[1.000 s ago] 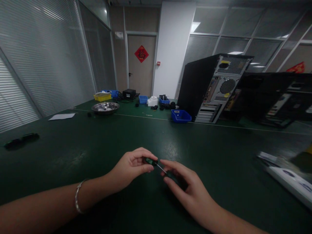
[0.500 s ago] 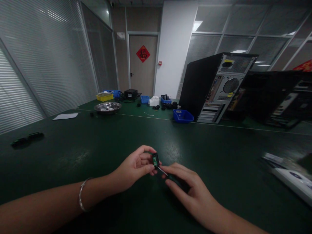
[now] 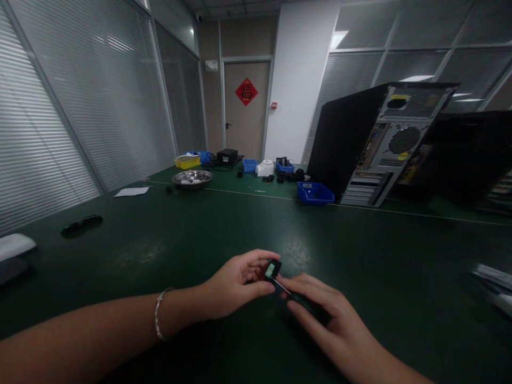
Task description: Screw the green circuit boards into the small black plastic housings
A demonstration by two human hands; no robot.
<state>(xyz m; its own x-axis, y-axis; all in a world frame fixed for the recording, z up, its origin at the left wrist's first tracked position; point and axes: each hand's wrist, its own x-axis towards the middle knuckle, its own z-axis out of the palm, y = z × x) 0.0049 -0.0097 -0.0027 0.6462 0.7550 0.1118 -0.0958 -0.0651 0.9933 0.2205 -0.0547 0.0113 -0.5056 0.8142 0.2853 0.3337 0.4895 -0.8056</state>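
Note:
Above the green tabletop, my left hand [image 3: 236, 280] pinches a small black casing [image 3: 272, 270] between thumb and fingers. A pale green circuit board shows inside the casing's open face. My right hand [image 3: 332, 314] is closed round the dark handle of a screwdriver [image 3: 285, 288]. Its thin metal shaft points up and left, with the tip at the lower right edge of the casing; whether it touches a screw is too small to tell. Most of the handle is hidden by my right fingers.
A steel bowl [image 3: 192, 180], a sheet of paper [image 3: 132, 192] and dark parts [image 3: 82, 225] lie to the left. A blue bin [image 3: 315, 193] stands beside a tall black computer tower [image 3: 360, 146]. Blurred white items [image 3: 496, 285] sit at the right edge.
The view has swung left, so everything appears further right. The casing has turned in my left hand and its board looks brighter. The screwdriver tip stays at its edge.

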